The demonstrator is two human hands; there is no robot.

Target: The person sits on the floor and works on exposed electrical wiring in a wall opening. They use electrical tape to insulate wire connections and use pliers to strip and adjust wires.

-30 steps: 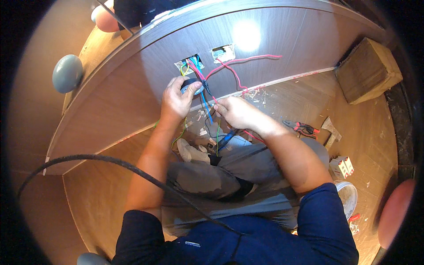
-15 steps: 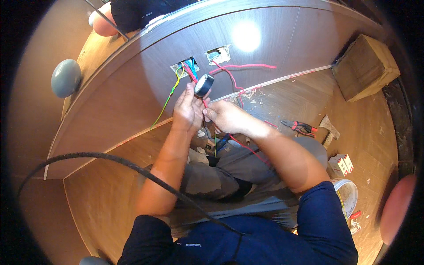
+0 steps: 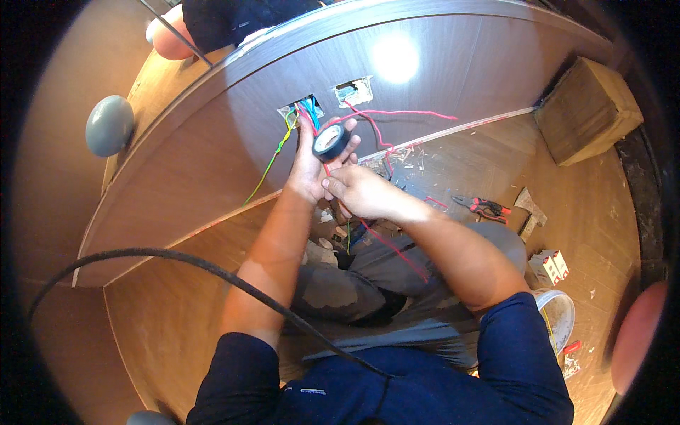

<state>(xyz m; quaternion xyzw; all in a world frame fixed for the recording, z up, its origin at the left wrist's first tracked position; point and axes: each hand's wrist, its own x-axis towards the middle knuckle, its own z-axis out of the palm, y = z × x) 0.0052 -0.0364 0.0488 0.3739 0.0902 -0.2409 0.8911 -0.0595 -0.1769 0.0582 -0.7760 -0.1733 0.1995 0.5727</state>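
A roll of black electrical tape [image 3: 343,142] lies in my left hand [image 3: 309,168], its fingers curled behind and around it. Just below, my right hand [image 3: 365,193] is closed, thumb and fingers pinching a red wire [image 3: 327,171]. Both hands are close together, in front of a wall opening with blue and red wires [image 3: 309,110] coming out. A twisted yellow-green wire [image 3: 278,150] hangs from the same opening. Right of it, a second opening [image 3: 353,91] has a red wire [image 3: 379,134] hanging out. Where the taped part of the wire lies is hidden by my fingers.
Pliers with red-and-black handles [image 3: 483,207] and a hatchet [image 3: 531,209] lie on the floor to the right. Nearby are a small white-and-red box [image 3: 547,269], a bucket [image 3: 564,319] and a wooden block [image 3: 584,113]. A black cable [image 3: 212,268] arcs across the left foreground.
My left hand has shifted slightly right and spread around the tape roll, which has turned to show its flat side. My right hand stays pinched at nearly the same spot.
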